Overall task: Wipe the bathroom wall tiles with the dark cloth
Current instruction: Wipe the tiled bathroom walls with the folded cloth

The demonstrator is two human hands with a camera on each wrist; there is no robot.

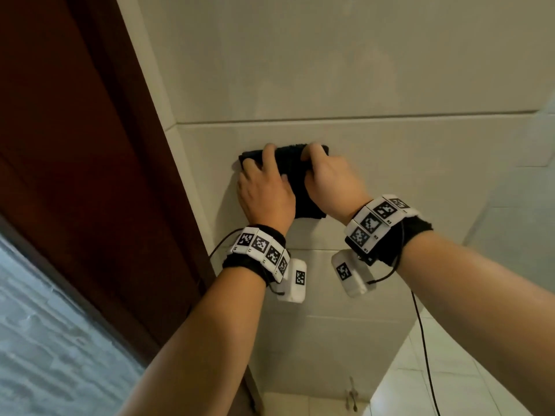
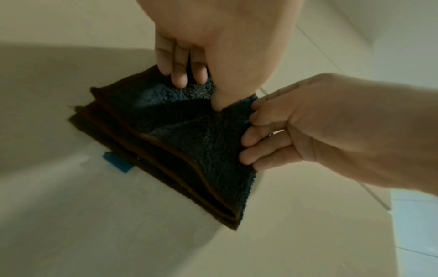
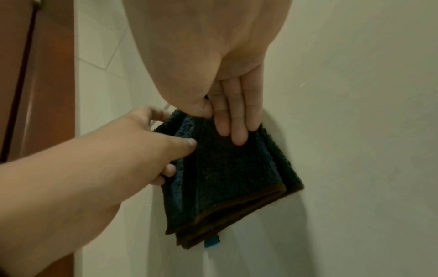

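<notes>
Cloth (image 1: pixel 292 181): dark, folded in layers, brown-edged, small blue tag (image 3: pixel 211 242) at one corner; we hold it flat against the wall tiles (image 1: pixel 390 163), just below a grout line; left hand (image 1: pixel 264 190): our fingers spread over the cloth's left part, thumb pressed on its face, fingertips curled round the edge; right hand (image 1: pixel 332 181): our thumb and fingers pinch the upper right layers; wristbands (image 1: pixel 261 247) with printed markers on both wrists; brown door frame (image 1: pixel 75 145) left of the tiles.

Cloth (image 1: pixel 295 181) mostly hidden under both hands; forearms cut by frame edge.
</notes>
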